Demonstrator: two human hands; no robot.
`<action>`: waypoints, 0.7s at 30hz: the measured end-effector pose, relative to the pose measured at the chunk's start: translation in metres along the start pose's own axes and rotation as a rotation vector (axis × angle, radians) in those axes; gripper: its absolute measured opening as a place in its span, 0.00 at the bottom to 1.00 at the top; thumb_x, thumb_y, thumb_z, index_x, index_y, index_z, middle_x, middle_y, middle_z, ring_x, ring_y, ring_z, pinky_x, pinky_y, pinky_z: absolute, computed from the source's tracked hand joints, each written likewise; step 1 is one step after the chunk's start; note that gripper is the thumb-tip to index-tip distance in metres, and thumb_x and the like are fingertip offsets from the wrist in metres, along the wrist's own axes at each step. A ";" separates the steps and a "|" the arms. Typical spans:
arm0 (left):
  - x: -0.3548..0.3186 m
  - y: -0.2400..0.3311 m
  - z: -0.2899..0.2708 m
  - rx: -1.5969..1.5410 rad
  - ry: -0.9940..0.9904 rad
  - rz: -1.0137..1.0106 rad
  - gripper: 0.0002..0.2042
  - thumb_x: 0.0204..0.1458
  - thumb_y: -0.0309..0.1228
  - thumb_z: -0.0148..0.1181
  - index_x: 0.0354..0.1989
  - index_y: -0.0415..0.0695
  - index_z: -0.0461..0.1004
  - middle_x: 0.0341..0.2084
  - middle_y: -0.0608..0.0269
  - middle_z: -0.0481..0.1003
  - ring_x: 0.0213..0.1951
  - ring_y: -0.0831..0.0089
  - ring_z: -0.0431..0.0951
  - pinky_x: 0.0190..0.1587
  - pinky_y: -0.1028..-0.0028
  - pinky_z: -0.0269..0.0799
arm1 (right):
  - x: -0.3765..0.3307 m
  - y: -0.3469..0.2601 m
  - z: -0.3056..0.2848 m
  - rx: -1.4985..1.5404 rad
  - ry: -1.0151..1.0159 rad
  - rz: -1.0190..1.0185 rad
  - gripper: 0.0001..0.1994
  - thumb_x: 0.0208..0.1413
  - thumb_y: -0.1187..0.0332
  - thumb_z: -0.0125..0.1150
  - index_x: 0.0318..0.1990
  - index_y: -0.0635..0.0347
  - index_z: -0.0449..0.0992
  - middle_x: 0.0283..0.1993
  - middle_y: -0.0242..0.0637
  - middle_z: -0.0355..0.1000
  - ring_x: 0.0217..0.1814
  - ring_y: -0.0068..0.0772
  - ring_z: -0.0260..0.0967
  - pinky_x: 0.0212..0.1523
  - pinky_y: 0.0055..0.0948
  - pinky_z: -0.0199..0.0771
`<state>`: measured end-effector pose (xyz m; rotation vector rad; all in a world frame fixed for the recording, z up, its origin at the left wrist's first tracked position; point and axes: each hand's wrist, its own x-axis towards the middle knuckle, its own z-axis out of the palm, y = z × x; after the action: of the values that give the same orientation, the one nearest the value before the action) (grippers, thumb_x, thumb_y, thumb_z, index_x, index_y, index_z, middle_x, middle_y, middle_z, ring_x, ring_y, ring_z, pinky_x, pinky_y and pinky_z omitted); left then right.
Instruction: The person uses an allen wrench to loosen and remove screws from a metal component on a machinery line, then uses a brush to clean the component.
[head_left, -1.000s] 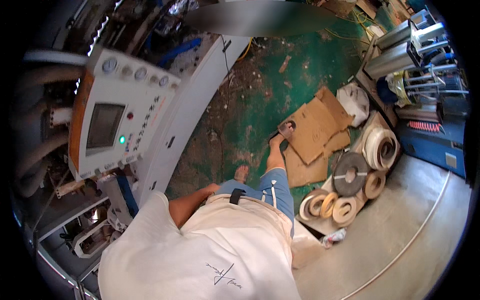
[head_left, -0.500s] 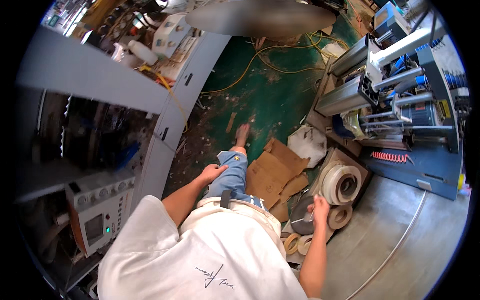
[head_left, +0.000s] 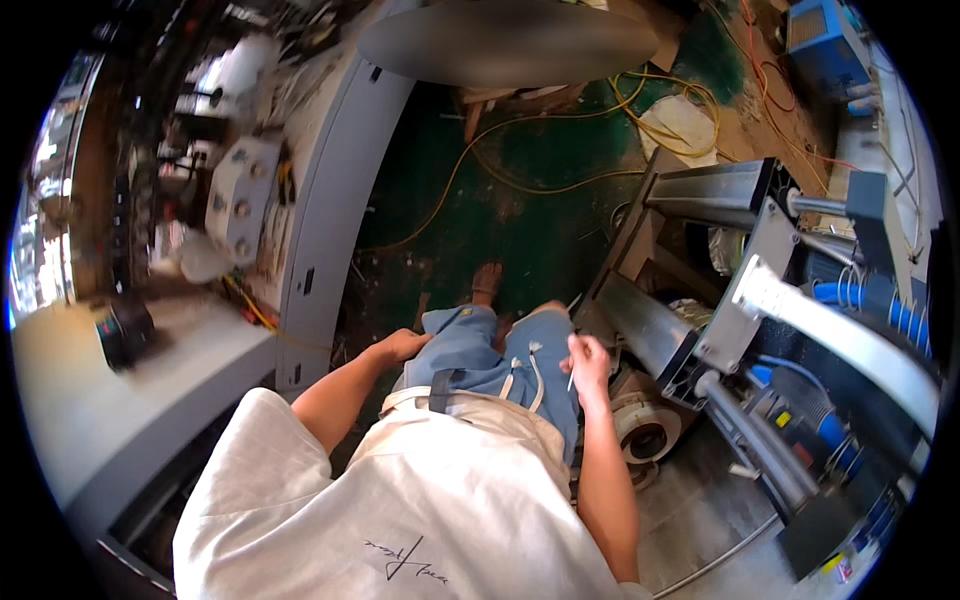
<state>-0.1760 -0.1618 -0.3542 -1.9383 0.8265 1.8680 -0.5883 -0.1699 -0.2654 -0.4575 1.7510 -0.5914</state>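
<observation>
My left hand (head_left: 403,345) hangs beside the left leg of my blue shorts (head_left: 462,345). Its fingers look loose and partly hidden, and I see nothing held in it. In front of the right leg of the shorts, my right hand (head_left: 590,368) is closed in a pinch. A thin pale stick (head_left: 571,382) pokes out below its fingertips; its exact kind is too small to tell. Just beyond that hand, low on the right, stands a thick pale roll (head_left: 645,430) with a dark core.
A machine with metal cylinders (head_left: 655,335) and a white bar (head_left: 840,340) crowds the right. Along the left runs a grey cabinet (head_left: 335,190) with a cluttered top. A yellow hose (head_left: 455,190) loops over the green floor (head_left: 540,150); farther right sits a blue box (head_left: 825,45).
My view has moved forward and turned, bringing the cylinder machine closer. The cardboard and most rolls have left sight. My right hand has swung inward in front of the shorts.
</observation>
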 end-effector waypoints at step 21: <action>-0.030 1.100 -0.109 0.162 0.115 0.685 0.16 0.61 0.40 0.61 0.46 0.40 0.80 0.36 0.54 0.82 0.38 0.67 0.81 0.45 0.68 0.75 | 0.609 -0.744 -0.286 -0.378 0.006 -0.484 0.18 0.66 0.58 0.60 0.27 0.61 0.74 0.19 0.35 0.72 0.22 0.29 0.72 0.27 0.34 0.70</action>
<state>-0.7547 -1.0793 -0.1400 -1.8045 1.7944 1.9431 -1.0176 -1.0758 -0.2266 -1.1652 1.7674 -0.5940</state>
